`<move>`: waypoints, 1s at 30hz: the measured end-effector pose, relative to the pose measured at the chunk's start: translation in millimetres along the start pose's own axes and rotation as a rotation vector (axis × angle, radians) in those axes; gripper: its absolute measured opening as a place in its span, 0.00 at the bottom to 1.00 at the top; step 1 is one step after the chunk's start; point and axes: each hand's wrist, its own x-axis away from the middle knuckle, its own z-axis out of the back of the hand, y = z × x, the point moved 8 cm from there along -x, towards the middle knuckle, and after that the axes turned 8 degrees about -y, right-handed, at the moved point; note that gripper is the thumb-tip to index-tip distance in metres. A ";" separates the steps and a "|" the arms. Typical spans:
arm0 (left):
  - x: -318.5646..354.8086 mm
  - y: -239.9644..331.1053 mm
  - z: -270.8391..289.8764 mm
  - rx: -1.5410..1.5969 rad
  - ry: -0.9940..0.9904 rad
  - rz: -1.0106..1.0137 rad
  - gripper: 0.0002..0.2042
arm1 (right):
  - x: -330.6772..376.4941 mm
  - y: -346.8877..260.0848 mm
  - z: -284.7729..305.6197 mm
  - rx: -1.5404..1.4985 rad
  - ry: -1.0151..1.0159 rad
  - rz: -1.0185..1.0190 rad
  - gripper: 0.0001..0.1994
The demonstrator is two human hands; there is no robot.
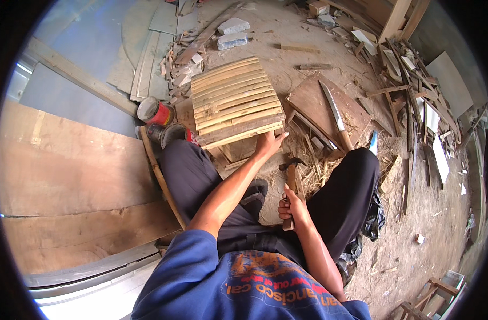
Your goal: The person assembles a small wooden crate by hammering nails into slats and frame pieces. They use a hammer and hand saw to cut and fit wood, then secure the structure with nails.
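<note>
In front of me stands a small slatted wooden frame point(236, 101), its top made of several pale narrow strips laid side by side. My left hand point(268, 144) grips its near right corner, with some of the fingers hidden by the wood. My right hand point(293, 206) is wrapped round the wooden handle of a claw hammer point(292, 176), held upright between my knees with its dark metal head uppermost. The hammer head is apart from the frame.
A handsaw point(333, 109) lies on a brown wooden board point(308, 101) to the right, beside wood shavings point(318, 168). Two paint cans point(162, 114) sit left of the frame. Pale blocks point(233, 41) lie farther off. Scrap wood point(409, 101) is piled at right; a plywood panel point(78, 176) stands at left.
</note>
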 end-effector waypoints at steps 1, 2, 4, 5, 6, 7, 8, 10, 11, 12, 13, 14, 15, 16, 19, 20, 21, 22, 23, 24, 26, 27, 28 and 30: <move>2.7 -1.7 -2.7 -0.011 -0.005 -0.011 0.31 | 0.7 -0.1 -0.7 0.004 0.004 -0.002 0.16; 5.2 -8.0 -7.6 -0.027 0.029 -0.021 0.29 | 2.1 -0.6 -1.7 0.007 0.009 -0.003 0.16; 15.8 -12.7 -22.4 -0.067 0.074 0.066 0.29 | 2.3 -1.6 0.4 0.010 0.021 0.001 0.16; 20.7 -12.2 -29.9 -0.085 0.093 0.107 0.28 | 1.3 -1.9 3.5 0.009 0.028 0.006 0.16; 23.1 -10.1 -34.8 -0.002 0.129 0.090 0.27 | 0.6 -2.5 5.5 0.008 0.034 0.010 0.16; 26.4 -17.3 -43.2 0.017 0.153 0.114 0.27 | 1.2 -4.0 5.6 0.011 0.042 0.018 0.16; 34.9 -30.5 -49.4 0.030 0.184 0.148 0.26 | 1.7 -2.6 2.9 0.018 0.046 0.016 0.16; 39.8 -30.4 -56.0 0.043 0.185 0.150 0.26 | 4.8 -5.4 6.8 0.047 0.096 0.043 0.17; 36.3 -23.2 -50.1 0.051 0.143 0.158 0.26 | 6.8 -8.6 7.2 0.069 0.130 0.067 0.17; 32.7 -25.1 -45.8 0.078 0.039 0.194 0.27 | 8.5 -11.5 6.4 0.096 0.156 0.089 0.17; 32.6 -25.2 -41.9 0.106 -0.060 0.234 0.27 | 10.5 -13.7 7.4 0.128 0.181 0.107 0.17; 36.9 -9.4 -31.0 0.005 -0.071 0.230 0.27 | 9.8 -16.9 11.1 0.139 0.198 0.145 0.19; 38.3 -5.8 -38.3 -0.079 -0.354 0.330 0.26 | 10.5 -21.4 10.0 0.164 0.223 0.187 0.20; 47.3 -3.6 -43.5 -0.160 -0.636 0.430 0.26 | 12.4 -25.5 7.5 0.192 0.247 0.227 0.20; 55.4 48.6 -5.9 -0.089 -0.962 0.431 0.19 | 14.7 -38.6 0.5 0.297 0.250 0.302 0.21; 49.1 69.1 18.3 0.104 -0.875 0.476 0.19 | 16.7 -41.7 -2.4 0.327 0.258 0.324 0.22; 47.7 80.9 41.1 0.294 -0.776 0.526 0.19 | 19.3 -43.1 -6.8 0.361 0.258 0.339 0.22; 35.4 86.4 67.3 0.309 -0.605 0.445 0.17 | 20.8 -42.9 -11.4 0.382 0.254 0.330 0.23; 19.5 85.6 92.7 0.318 -0.428 0.361 0.16 | 20.9 -44.5 -16.8 0.407 0.245 0.334 0.24; 6.5 80.8 113.5 0.197 -0.206 0.171 0.15 | 20.9 -45.8 -21.5 0.431 0.236 0.338 0.25; -1.8 86.2 141.8 -0.169 -0.027 -0.044 0.22 | 20.4 -50.3 -28.7 0.473 0.221 0.371 0.26; 2.1 81.3 134.4 -0.378 -0.023 -0.060 0.25 | 20.6 -51.5 -29.8 0.496 0.213 0.383 0.26; 10.8 66.3 121.6 -0.589 -0.017 -0.071 0.28 | 19.2 -51.2 -31.6 0.521 0.202 0.392 0.26; 21.4 41.9 101.8 -0.717 -0.110 -0.004 0.38 | 18.9 -49.3 -34.4 0.537 0.196 0.386 0.25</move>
